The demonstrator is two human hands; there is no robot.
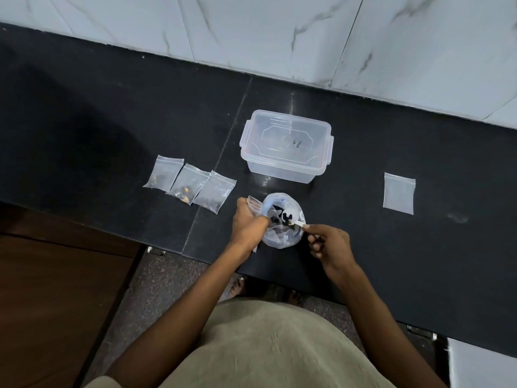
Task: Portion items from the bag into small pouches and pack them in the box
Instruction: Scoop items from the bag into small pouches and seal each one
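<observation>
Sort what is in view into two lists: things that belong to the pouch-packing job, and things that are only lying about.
Part of the job:
- bag, held by the left hand
- white scoop, held by the right hand
- three filled pouches
- empty pouch
- lidded clear box

Only there:
- black counter
- marble wall
- wooden surface

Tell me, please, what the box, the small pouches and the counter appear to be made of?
The box looks like clear, slightly frosted hard plastic: you see through its walls and lid, and it has moulded clip latches. The small pouches seem thin, clear, glossy plastic film with a press-seal strip along the top. The counter looks like polished black stone, perhaps granite: it reflects light and shows a seam between slabs.
</observation>
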